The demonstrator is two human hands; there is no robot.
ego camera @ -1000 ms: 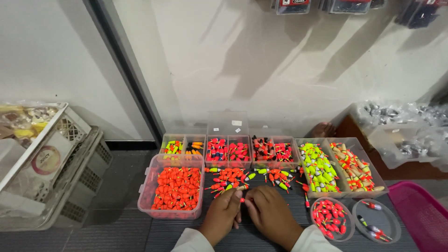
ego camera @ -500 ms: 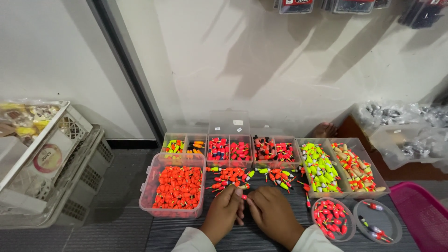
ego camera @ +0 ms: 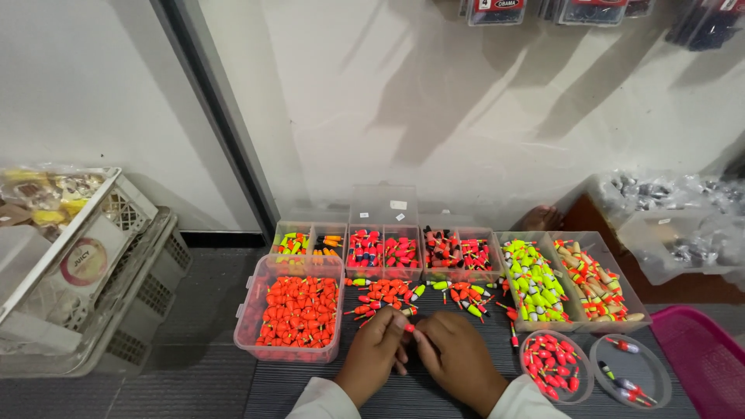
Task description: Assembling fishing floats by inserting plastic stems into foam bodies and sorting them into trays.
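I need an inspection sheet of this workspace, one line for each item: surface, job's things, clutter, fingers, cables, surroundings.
Surface: dark ribbed mat, partly covered.
Job's things: small red float pinched between left hand and right hand; loose floats lie just beyond.
Clutter: tub of orange floats, row of compartment boxes, box of yellow-green floats, two round lids with a few floats.
Fingers: both hands' fingers meet on the float.
Cables: nothing seen.
Surroundings: white wall, stacked crates left, pink bin right, bagged goods.
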